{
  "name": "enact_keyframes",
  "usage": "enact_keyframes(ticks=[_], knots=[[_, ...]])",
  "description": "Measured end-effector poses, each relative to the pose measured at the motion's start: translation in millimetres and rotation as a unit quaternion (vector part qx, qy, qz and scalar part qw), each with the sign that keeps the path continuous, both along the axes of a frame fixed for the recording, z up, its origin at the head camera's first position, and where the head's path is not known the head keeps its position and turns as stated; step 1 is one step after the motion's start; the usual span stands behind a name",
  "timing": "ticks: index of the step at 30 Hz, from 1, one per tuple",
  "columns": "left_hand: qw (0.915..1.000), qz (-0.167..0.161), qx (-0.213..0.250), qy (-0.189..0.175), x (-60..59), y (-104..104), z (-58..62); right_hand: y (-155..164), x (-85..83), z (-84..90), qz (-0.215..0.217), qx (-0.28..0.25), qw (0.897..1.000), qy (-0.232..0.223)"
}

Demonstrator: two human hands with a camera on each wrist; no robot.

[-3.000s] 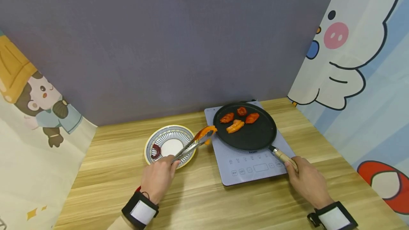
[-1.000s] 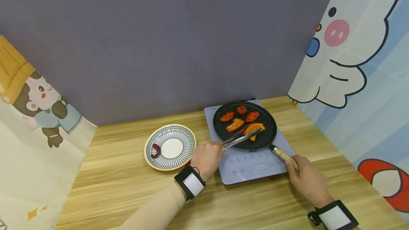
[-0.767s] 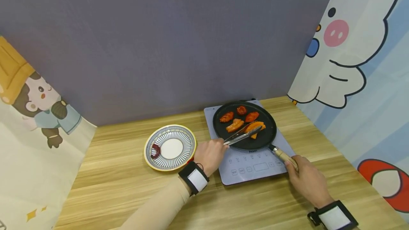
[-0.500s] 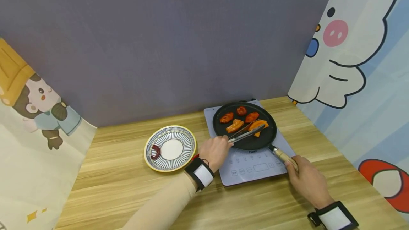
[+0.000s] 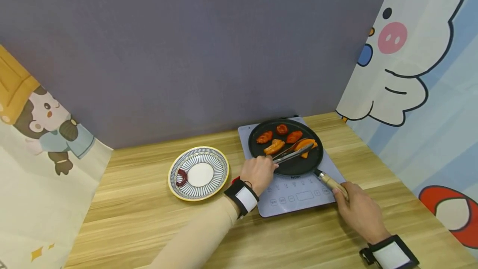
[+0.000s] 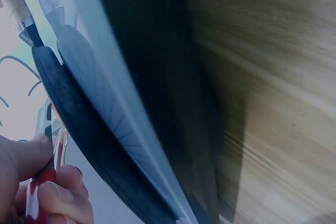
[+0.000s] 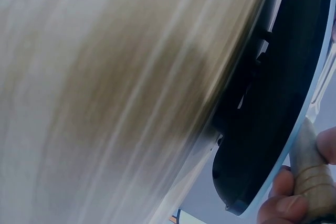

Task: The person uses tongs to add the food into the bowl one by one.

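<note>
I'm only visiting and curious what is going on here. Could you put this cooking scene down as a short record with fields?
Left hand: grips metal tongs
Tongs: tips at an orange food piece in the pan
Right hand: holds the pan handle
Pan: black, on a grey cooktop, five food pieces in all
Plate: striped, left of the cooktop, one dark red piece on it
Surface: wooden table
</note>
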State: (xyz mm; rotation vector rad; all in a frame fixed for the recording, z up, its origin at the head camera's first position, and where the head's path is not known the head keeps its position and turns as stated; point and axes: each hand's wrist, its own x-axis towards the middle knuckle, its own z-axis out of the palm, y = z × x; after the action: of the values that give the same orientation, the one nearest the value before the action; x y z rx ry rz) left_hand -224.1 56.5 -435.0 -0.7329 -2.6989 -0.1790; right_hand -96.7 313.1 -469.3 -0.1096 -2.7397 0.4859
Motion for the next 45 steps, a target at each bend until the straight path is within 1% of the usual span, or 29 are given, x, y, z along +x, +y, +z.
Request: enact_keyframes(ticks=[8, 11, 16, 21, 28, 36, 45], knots=[[0.9998, 0.007, 0.003, -0.018, -5.2, 7.1, 0.3, 0.3, -0.3, -0.4, -0.002, 0.002, 1.000, -0.001], [0.9998, 0.008, 0.000, -0.018, -6.3, 8.6, 0.8, 0.5, -0.3, -0.6, -0.003, 0.003, 1.000, 0.003], [0.9998, 0.007, -0.005, -0.016, -5.9, 9.0, -1.1, -0.9, -0.4, -1.6, -0.003, 0.000, 1.000, 0.000], [0.9997, 0.012, -0.004, -0.020, -5.7, 9.4, -3.7, -2.0, -0.6, -2.6, -0.003, -0.003, 1.000, -0.007], [0.9995, 0.012, 0.004, -0.028, -5.0, 11.5, -1.3, -0.7, 0.1, -1.4, -0.001, -0.001, 1.000, 0.005], [0.9994, 0.008, 0.009, -0.032, -4.2, 10.8, -1.1, -0.3, 0.8, -0.9, -0.002, -0.002, 1.000, 0.001], [0.9990, 0.022, 0.000, -0.038, -1.8, 12.7, 0.2, -0.3, 0.2, 0.1, -0.003, -0.002, 1.000, -0.006]])
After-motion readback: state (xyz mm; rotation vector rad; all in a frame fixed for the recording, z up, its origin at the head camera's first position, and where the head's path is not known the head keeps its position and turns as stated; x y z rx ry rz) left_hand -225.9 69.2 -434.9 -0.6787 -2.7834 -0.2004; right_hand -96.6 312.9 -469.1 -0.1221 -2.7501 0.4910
